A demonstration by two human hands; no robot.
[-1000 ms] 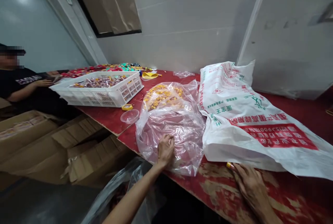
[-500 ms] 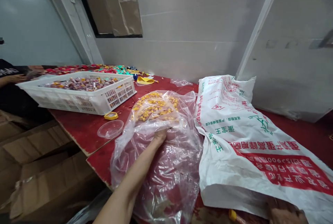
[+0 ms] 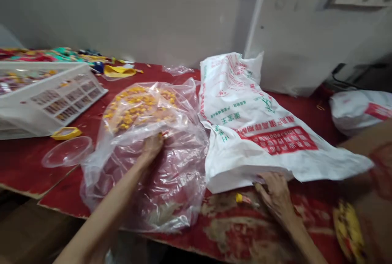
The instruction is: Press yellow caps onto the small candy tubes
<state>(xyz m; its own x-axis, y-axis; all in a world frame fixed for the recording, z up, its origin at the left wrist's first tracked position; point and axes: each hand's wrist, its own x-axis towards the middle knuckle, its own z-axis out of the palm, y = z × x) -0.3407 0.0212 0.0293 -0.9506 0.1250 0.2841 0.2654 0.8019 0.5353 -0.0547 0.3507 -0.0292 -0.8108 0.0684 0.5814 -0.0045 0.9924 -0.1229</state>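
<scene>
A clear plastic bag [image 3: 180, 162] lies on the red table, with many small yellow-capped pieces [image 3: 137, 106] inside its far end. My left hand [image 3: 153, 145] reaches into the bag's opening, fingers closed around a small piece, of which a yellow tip shows. At the open near edge of a white woven sack [image 3: 241, 162] printed in red and green is my right hand [image 3: 274, 192], its fingers partly under the edge and blurred. Between my hands, one small yellow-capped piece [image 3: 243, 198] lies on the table.
At left stand a white crate [image 3: 61, 100] of wrapped pieces, a yellow-rimmed item [image 3: 66, 133] and a clear round lid [image 3: 67, 152]. Colourful pieces [image 3: 58, 54] lie along the wall. A yellow bundle [image 3: 349, 229] and cardboard [image 3: 370, 186] are at right.
The view has swung right and down, so the bag and sack appear further left. More of my right hand and forearm shows beside the sack. A yellow tip now shows at my left fingers.
</scene>
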